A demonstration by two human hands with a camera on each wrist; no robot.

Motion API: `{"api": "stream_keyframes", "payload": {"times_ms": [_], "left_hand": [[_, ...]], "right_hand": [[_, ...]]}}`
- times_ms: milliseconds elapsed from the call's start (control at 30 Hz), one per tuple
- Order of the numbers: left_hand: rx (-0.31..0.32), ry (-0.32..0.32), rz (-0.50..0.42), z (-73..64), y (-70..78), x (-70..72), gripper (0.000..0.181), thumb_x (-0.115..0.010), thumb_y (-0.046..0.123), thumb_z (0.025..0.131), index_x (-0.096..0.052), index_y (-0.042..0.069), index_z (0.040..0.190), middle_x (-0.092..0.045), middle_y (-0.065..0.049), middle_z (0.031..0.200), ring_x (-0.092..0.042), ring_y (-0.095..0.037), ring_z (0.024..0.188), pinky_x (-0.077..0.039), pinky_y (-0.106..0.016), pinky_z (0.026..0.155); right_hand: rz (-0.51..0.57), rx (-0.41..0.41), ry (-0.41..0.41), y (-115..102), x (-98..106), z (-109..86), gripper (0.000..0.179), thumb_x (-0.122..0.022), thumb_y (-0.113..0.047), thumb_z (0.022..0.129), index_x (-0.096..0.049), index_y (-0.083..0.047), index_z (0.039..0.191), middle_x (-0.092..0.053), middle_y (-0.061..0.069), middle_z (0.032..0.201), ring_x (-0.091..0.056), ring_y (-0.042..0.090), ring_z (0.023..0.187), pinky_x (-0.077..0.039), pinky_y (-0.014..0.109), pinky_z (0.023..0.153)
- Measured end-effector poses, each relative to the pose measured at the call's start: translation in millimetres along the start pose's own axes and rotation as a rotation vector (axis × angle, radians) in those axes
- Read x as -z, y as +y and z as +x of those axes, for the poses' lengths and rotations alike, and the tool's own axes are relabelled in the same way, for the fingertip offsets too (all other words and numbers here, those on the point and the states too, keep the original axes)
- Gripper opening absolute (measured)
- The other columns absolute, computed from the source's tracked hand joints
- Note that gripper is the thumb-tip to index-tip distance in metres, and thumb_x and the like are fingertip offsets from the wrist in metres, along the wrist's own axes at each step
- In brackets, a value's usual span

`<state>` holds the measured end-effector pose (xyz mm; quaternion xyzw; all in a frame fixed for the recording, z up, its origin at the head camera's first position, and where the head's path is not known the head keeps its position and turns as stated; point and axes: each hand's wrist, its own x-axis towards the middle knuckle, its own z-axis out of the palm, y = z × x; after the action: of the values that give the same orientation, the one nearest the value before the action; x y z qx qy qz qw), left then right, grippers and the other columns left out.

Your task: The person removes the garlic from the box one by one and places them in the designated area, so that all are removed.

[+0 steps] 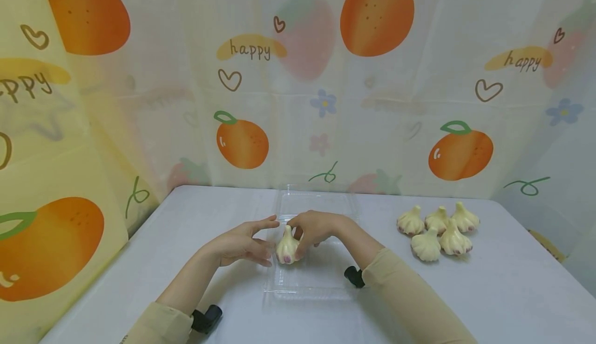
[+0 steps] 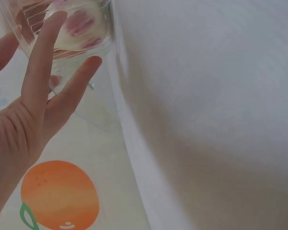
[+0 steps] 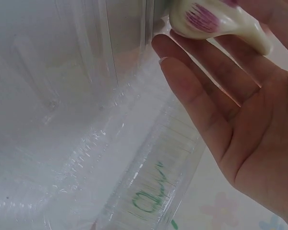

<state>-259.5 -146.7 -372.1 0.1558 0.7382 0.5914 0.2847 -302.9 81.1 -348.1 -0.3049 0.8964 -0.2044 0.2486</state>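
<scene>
A garlic bulb [image 1: 286, 248], pale with a purple patch, is upright in the left part of a clear plastic box [image 1: 321, 282]. My right hand [image 1: 316, 226] holds this bulb from its right side, thumb and fingers about it. In the right wrist view the bulb [image 3: 201, 20] lies between the thumb and the fingers of the right hand [image 3: 240, 115]. On the left, my left hand [image 1: 244, 243] is beside the box wall, its fingers spread and fairly straight. Through the clear wall, the left wrist view shows the bulb [image 2: 84, 26] just beyond the fingers of the left hand [image 2: 43, 100].
Several more garlic bulbs [image 1: 440, 233] stand grouped on the right of the white table [image 1: 503, 292]. The box's clear lid [image 1: 316, 202] is folded back behind it. A fruit-printed curtain [image 1: 298, 126] hangs along the table's back and left.
</scene>
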Motion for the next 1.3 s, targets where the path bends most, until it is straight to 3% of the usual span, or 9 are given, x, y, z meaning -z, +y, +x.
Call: {"api": "stream_keyframes", "payload": {"times_ms": [433,1067,1300], "left_hand": [[-0.013,-0.005,-0.01,-1.4,1.1,-0.7,0.086,-0.066,-0.005,0.081,-0.024,0.001,0.155,0.0,-0.005,0.17,-0.035,-0.044,0.145,-0.062,-0.04,0.089],[0.007,0.031,0.002,0.6,0.4,-2.5,0.084,-0.066,-0.005,0.081,-0.027,0.002,0.155,-0.005,-0.004,0.17,-0.036,-0.044,0.145,-0.062,-0.041,0.088],[0.006,0.035,0.002,1.1,0.8,-2.9,0.084,-0.065,-0.006,0.081,-0.027,0.002,0.155,-0.006,-0.003,0.17,-0.036,-0.045,0.145,-0.062,-0.042,0.088]], "right_hand": [[0.002,0.025,-0.009,0.4,0.6,0.1,0.051,-0.083,-0.017,0.074,-0.062,-0.016,0.12,-0.073,0.008,0.108,-0.067,0.014,0.079,-0.06,0.029,0.069],[0.053,0.058,-0.007,6.7,6.7,-5.8,0.053,-0.08,-0.013,0.073,-0.062,-0.016,0.122,-0.07,0.007,0.113,-0.066,0.013,0.089,-0.059,0.026,0.078],[0.01,0.098,-0.004,8.6,11.1,-7.1,0.049,-0.08,-0.017,0.072,-0.063,-0.018,0.117,-0.07,0.006,0.114,-0.064,0.013,0.096,-0.056,0.028,0.082]]}}
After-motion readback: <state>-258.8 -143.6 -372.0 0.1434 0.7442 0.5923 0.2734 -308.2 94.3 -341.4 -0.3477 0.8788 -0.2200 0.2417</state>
